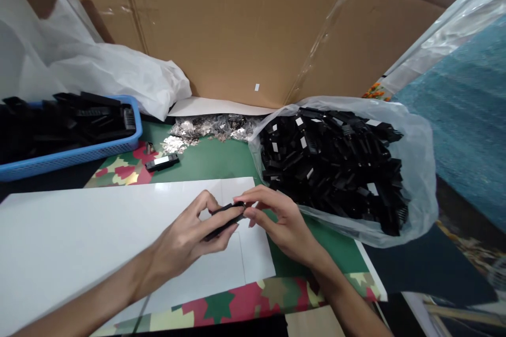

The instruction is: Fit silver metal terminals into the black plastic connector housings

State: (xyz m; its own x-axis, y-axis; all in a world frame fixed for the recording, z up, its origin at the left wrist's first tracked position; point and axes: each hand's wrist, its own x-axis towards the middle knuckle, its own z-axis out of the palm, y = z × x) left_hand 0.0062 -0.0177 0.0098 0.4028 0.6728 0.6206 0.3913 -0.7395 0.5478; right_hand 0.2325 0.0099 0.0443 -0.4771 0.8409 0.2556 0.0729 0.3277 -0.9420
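Observation:
My left hand (205, 224) is wrapped round a black plastic part (227, 224) and holds it tilted above the white board (118, 221). The thumb and fingers of my right hand (272, 216) pinch at the part's right end. Whether a smaller piece sits between those fingertips, I cannot make out. Much of the part is covered by my left fingers. Beyond my hands, a similar black part with a white label (162, 162) lies on the green and patterned table cover.
A clear plastic bag (421, 179) full of black parts stands at the right. To the left is a blue basket (71, 155) heaped with black parts. Small metal pieces (177, 143) lie at the back, below a cardboard wall (237, 26). White sheeting (118, 73) hangs behind the basket.

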